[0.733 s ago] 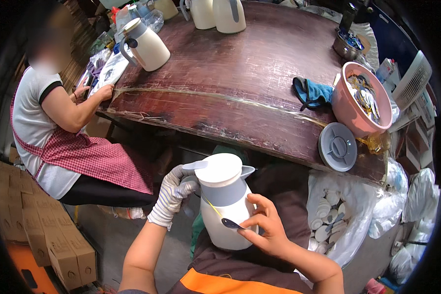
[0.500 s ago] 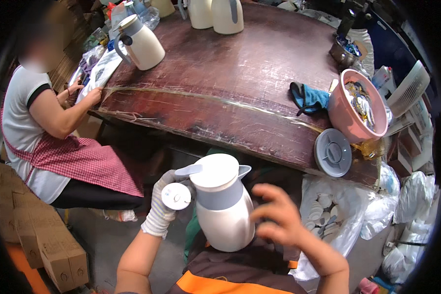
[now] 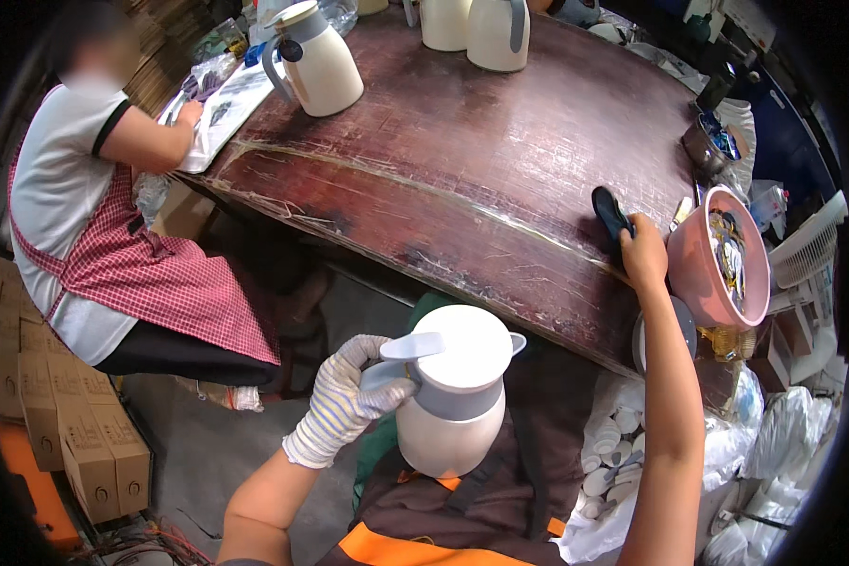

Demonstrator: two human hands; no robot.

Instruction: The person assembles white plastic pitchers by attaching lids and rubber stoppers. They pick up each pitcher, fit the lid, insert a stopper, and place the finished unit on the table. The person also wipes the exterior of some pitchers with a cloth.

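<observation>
The gloved left hand (image 3: pixel 344 406) grips the handle of a white jug (image 3: pixel 453 391) in the lower centre of the head view, held over the lap. The bare right hand (image 3: pixel 643 253) closes on a dark cloth (image 3: pixel 613 215) at the table's (image 3: pixel 462 160) right edge; wiping looks not yet begun.

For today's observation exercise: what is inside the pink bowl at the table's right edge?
The pink bowl holds a jumble of small metallic and dark parts, too small to identify. Anything beneath the top layer is covered.
</observation>
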